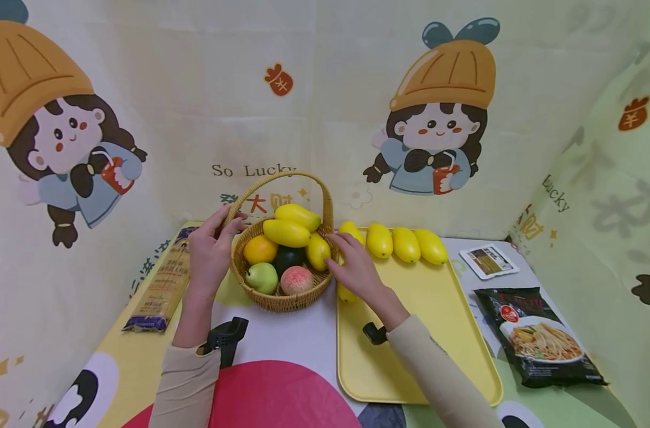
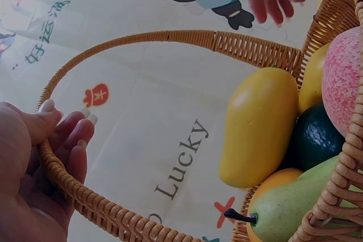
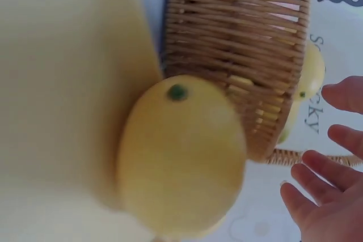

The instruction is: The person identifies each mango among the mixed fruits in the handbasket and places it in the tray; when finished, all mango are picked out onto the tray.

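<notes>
A wicker basket [image 1: 284, 305] holds yellow mangoes [image 1: 286, 233], an orange [image 1: 259, 249], a green pear [image 1: 262, 278], a pink peach [image 1: 296, 280] and a dark green fruit [image 1: 289, 260]. My left hand [image 1: 210, 255] grips the left side of its arched handle [image 2: 164, 36], thumb and fingers bent around the wicker. At the basket's right rim is my right hand [image 1: 359, 267], its fingers spread and holding nothing in the right wrist view. Under that hand, one mango [image 3: 181, 162] lies beside the basket at the tray's left edge.
Right of the basket lies a yellow tray [image 1: 410, 351] with several mangoes [image 1: 406, 244] along its back edge. Farther right are a small flat pack [image 1: 488, 261] and a black noodle packet [image 1: 539, 339]. A long pasta packet [image 1: 161, 285] lies on the left. Printed cloth [image 1: 325, 119] hangs behind.
</notes>
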`<state>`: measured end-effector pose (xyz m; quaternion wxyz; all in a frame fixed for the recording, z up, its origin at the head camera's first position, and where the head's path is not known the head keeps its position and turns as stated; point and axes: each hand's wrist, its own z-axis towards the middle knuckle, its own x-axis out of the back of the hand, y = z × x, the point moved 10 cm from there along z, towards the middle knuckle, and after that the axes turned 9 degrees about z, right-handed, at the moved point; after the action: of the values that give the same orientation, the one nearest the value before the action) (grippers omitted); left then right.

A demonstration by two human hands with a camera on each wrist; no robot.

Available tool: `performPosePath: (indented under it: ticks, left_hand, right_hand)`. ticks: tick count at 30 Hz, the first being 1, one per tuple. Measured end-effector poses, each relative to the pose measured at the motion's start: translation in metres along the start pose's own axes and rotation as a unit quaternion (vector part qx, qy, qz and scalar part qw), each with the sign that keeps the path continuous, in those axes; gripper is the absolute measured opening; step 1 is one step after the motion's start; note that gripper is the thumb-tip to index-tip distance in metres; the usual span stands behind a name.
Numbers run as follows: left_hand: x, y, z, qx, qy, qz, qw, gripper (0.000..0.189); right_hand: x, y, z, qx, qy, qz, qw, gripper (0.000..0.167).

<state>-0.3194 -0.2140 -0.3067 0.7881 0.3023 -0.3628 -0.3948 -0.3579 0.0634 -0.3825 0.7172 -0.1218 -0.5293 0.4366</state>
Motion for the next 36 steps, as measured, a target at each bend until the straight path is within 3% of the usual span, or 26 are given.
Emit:
performPosePath:
  ticks: [7, 14, 26, 32, 36]
  left_hand:
    - [-0.001, 0.0, 0.001, -0.001, -0.002, 0.0, 1.0, 0.036]
    - [-0.002, 0.002, 0.001, -0.01, -0.004, -0.011, 0.9999, 0.036]
    - [-0.002, 0.0, 0.001, -0.008, -0.003, -0.003, 1.0, 0.035]
    - [-0.002, -0.002, 0.001, -0.01, -0.002, 0.006, 0.9999, 0.035]
    - [-0.001, -0.003, 0.001, -0.009, 0.0, 0.008, 0.9999, 0.036]
  right_hand:
    - [-0.017, -0.011, 0.023, -0.02, -0.044, 0.023, 0.9986, 0.052]
    - [-0.033, -0.026, 0.044, -0.009, -0.079, -0.008, 0.9968, 0.054]
    - [-0.064, -0.035, 0.057, 0.007, -0.141, -0.045, 0.989, 0.064]
    - [-0.07, -0.043, 0.061, 0.034, -0.142, -0.05, 0.988, 0.061]
    - [-0.068, -0.048, 0.063, 0.05, -0.122, -0.066, 0.9891, 0.056]
